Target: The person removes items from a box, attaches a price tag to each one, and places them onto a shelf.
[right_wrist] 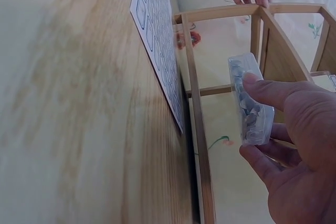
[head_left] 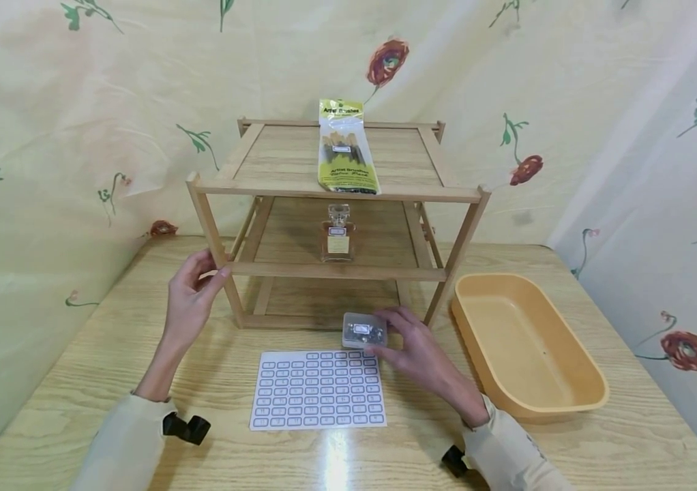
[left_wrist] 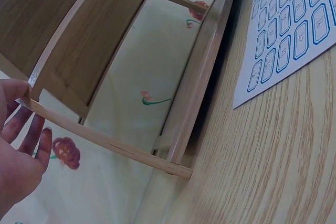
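Note:
A small clear plastic box (head_left: 364, 331) with a white label and small dark and silvery pieces inside is gripped by my right hand (head_left: 412, 348), just in front of the bottom shelf. In the right wrist view, the thumb and fingers pinch the plastic box (right_wrist: 249, 100) from its sides. My left hand (head_left: 193, 293) holds the left front post of the wooden shelf rack (head_left: 336, 271), at middle-shelf height. A perfume bottle (head_left: 337, 239) with a label stands on the middle shelf. On the top shelf lies a pack of artist brushes (head_left: 348, 153).
A sheet of printed labels (head_left: 319, 392) lies on the table in front of the rack, with a gap at its upper left. At the right stands an orange-yellow plastic basin (head_left: 529, 341). Flower-patterned cloth (head_left: 109, 88) hangs behind the table.

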Motion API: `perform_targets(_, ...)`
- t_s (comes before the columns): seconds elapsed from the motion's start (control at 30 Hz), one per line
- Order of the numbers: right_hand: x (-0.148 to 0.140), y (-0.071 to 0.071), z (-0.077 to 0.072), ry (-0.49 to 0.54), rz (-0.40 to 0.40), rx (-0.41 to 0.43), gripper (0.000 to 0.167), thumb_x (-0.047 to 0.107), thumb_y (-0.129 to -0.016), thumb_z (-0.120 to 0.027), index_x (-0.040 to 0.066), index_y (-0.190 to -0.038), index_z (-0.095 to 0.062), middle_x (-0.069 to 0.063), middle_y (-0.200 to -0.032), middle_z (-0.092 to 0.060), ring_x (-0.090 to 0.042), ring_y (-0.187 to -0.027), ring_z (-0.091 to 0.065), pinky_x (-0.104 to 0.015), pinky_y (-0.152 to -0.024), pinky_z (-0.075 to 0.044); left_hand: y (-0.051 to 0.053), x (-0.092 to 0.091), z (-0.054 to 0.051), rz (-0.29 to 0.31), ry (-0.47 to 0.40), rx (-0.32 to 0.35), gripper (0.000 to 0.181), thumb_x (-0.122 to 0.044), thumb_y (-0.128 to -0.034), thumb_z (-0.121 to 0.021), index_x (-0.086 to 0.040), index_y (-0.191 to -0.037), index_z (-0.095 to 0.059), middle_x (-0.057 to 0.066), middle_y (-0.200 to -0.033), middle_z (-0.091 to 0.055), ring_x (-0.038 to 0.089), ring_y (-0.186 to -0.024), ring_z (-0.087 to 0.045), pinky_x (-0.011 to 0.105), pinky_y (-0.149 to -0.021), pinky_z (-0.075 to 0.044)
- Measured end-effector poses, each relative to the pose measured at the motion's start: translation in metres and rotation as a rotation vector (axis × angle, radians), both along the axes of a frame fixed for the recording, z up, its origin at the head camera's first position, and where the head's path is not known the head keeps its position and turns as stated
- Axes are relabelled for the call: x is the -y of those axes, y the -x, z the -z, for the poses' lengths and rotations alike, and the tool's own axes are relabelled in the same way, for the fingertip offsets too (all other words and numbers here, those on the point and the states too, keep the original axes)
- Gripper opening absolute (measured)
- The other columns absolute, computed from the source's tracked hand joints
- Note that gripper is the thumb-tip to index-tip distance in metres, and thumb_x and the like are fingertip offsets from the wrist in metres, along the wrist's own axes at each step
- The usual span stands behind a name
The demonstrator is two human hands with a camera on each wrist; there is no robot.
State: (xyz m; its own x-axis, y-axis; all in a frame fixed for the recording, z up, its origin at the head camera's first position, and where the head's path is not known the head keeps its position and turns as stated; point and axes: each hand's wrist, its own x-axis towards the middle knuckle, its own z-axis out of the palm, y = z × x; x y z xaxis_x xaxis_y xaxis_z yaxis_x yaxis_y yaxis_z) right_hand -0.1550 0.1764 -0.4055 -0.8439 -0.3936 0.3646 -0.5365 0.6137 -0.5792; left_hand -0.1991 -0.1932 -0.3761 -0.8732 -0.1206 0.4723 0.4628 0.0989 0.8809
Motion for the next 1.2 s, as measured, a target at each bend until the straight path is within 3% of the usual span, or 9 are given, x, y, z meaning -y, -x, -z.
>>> perform_targets(0.37,0.002,0.005,0.001,0.015,-0.001,0.016,0.063,0.018,-0.085,-0.087,-0.008,-0.136,-0.059,-0.02,-0.128,-0.06,-0.034,-0.106,-0.067,-0.039,-0.087,-0.059,-0.002,0.001,-0.001,-0.026,0.04,0.03,0.034,-0.002,-0.101,-0.064,0.011,-0.132,-0.058,-0.012,-0.107,-0.071,0.015,-0.098,-0.062,0.021,-0.083,-0.05)
perform_targets(0.67,0.005,0.013,0.004,0.0,-0.002,-0.004,0.061,0.017,-0.085,-0.087,-0.008,-0.134,-0.06,-0.018,-0.124,-0.062,-0.03,-0.102,-0.066,-0.039,-0.084,-0.059,-0.001,0.002,0.001,-0.029,0.05,0.018,0.031,-0.003,-0.1016,-0.064,0.009,-0.13,-0.06,-0.006,-0.111,-0.073,0.015,-0.098,-0.062,0.021,-0.082,-0.05)
perform_targets(0.93,0.01,0.025,0.006,0.003,-0.011,-0.025,0.061,0.017,-0.085,-0.087,-0.009,-0.133,-0.06,-0.02,-0.123,-0.063,-0.031,-0.104,-0.065,-0.042,-0.085,-0.058,0.0,0.002,0.002,-0.023,0.05,0.014,0.033,-0.003,-0.1021,-0.063,0.012,-0.131,-0.058,-0.012,-0.109,-0.071,0.015,-0.099,-0.062,0.022,-0.083,-0.049)
perform_targets(1.2,0.018,0.035,0.006,0.03,-0.024,-0.015,0.062,0.015,-0.082,-0.089,-0.009,-0.132,-0.061,-0.023,-0.126,-0.061,-0.034,-0.103,-0.068,-0.039,-0.085,-0.06,0.0,0.003,0.004,-0.027,0.065,-0.013,0.03,-0.003,-0.102,-0.064,0.006,-0.131,-0.062,-0.01,-0.106,-0.071,0.014,-0.094,-0.062,0.022,-0.08,-0.048)
